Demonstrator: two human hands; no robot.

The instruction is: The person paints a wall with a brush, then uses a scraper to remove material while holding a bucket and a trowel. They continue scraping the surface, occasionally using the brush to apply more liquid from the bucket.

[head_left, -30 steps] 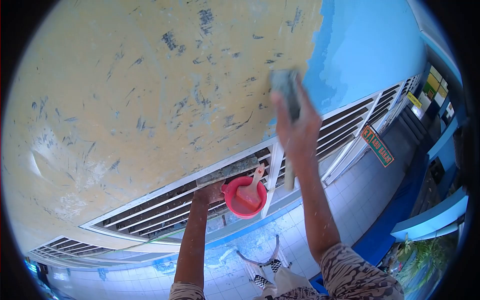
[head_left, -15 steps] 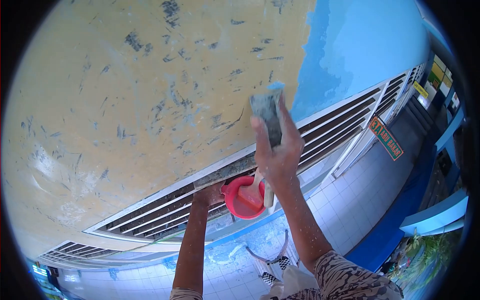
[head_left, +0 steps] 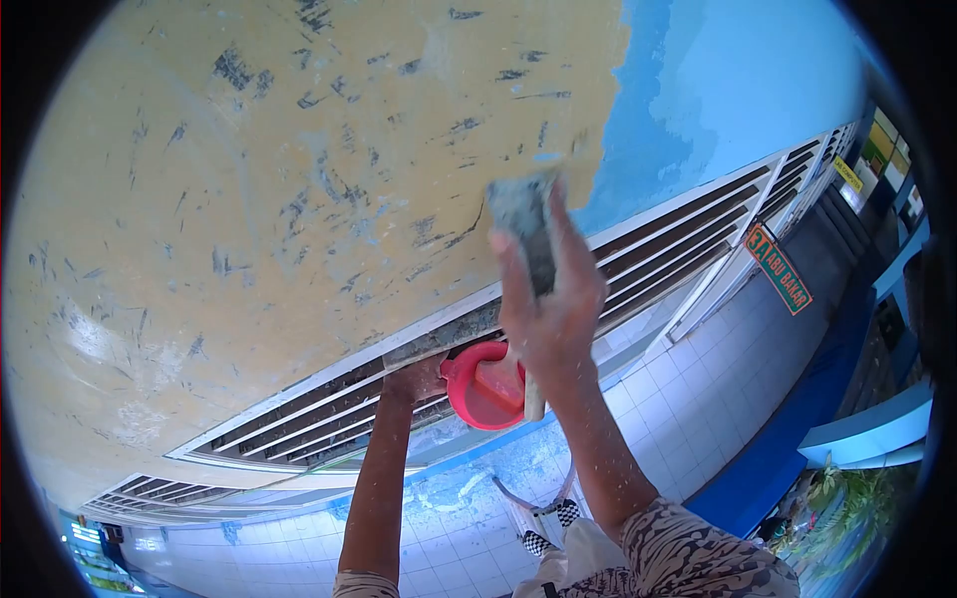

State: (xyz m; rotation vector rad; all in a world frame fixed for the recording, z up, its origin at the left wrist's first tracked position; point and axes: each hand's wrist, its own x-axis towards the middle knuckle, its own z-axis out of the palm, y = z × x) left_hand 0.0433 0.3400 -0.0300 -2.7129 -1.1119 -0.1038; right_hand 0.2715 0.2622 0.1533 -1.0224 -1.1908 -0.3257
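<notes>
My right hand point(head_left: 550, 314) grips the flat grey tool point(head_left: 520, 214) at the scuffed ochre wall point(head_left: 329, 169); even, light pressure suits it. My left hand point(head_left: 417, 381) holds the round red plastic bowl point(head_left: 459, 401) lower, beside the slats.

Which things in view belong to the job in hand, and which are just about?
Apparently the job's:
- flat grey tool in the right hand
- red tub at the left hand
- brush in the tub
- marked wall

Apparently just about:
- hanging sign
- green plant
</notes>
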